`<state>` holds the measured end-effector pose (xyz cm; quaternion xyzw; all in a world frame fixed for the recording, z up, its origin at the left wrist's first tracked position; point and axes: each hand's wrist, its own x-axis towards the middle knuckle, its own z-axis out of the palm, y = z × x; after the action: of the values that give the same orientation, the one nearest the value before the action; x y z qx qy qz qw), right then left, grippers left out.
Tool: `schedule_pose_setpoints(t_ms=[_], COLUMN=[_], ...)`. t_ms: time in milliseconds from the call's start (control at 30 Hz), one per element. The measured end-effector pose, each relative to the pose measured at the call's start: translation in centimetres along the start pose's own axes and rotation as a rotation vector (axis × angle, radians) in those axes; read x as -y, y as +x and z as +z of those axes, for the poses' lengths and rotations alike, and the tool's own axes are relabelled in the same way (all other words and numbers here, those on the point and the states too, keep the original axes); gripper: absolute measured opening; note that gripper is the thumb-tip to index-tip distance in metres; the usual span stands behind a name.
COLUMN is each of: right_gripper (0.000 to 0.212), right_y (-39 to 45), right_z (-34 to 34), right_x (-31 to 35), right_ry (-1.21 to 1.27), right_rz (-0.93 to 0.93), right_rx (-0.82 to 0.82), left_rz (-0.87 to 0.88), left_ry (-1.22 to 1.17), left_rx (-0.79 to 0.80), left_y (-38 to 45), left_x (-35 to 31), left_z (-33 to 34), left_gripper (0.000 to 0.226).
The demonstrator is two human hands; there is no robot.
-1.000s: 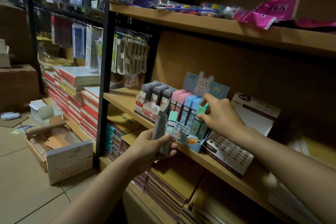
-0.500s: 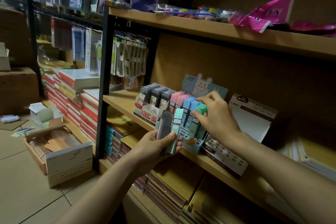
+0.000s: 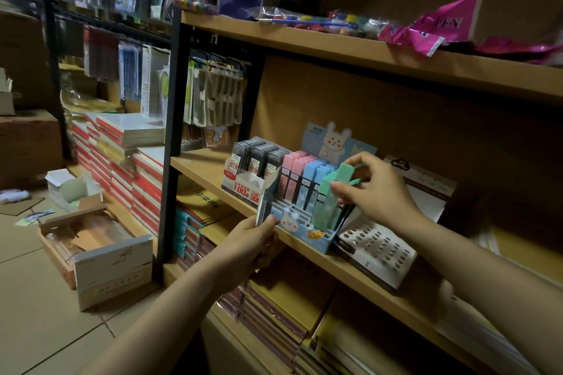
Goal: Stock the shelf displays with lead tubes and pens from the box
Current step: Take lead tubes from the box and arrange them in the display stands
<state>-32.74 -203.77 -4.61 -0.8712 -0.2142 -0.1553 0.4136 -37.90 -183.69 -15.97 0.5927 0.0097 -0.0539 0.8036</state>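
Note:
A blue rabbit display (image 3: 307, 230) stands on the middle shelf (image 3: 201, 167), filled with pink, blue and green lead tubes. My right hand (image 3: 373, 189) pinches a green lead tube (image 3: 330, 192) at the display's right end, the tube leaning in the green row. My left hand (image 3: 251, 242) sits below the shelf edge and grips a grey lead tube (image 3: 266, 201) held upright in front of the display. To the left stands a white display (image 3: 243, 186) of dark grey lead tubes.
An empty dotted pen display (image 3: 377, 248) lies right of the rabbit display. An open cardboard box (image 3: 91, 246) sits on the floor at left. Stacks of notebooks (image 3: 131, 158) fill the lower shelves. Pink packets (image 3: 432, 29) lie on the top shelf.
The green tube has left my left hand, which now holds only the grey one. My right hand has lifted slightly and holds a green tube at the display's green row.

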Motion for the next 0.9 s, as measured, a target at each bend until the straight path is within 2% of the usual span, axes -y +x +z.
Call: schedule_pose_setpoints(t_ms=[133,333,500,900], right_gripper=[0.023,0.031,0.036,0.031], right_y=[-0.5,-0.5,-0.6,-0.7], right_z=[-0.5,0.1,0.6,0.9], right_x=[-1.2,-2.1,-2.5,-2.6], right_ry=[-0.076,-0.271,-0.3,-0.351], right_rz=[-0.085,-0.179,-0.192,-0.234], right_rx=[-0.069,-0.087,-0.109,-0.112], left_rz=[-0.013,0.033,0.017,0.019], left_ry=[-0.043,0.058,-0.017,-0.016], left_rx=[-0.09,-0.064,-0.103,-0.103], left_y=[0.3,0.1,0.1,-0.2], left_x=[0.0,-0.1,-0.1,-0.4], left_z=[0.0,-0.2,-0.3,-0.1], left_gripper=[0.059,0.039,0.026,0.029])
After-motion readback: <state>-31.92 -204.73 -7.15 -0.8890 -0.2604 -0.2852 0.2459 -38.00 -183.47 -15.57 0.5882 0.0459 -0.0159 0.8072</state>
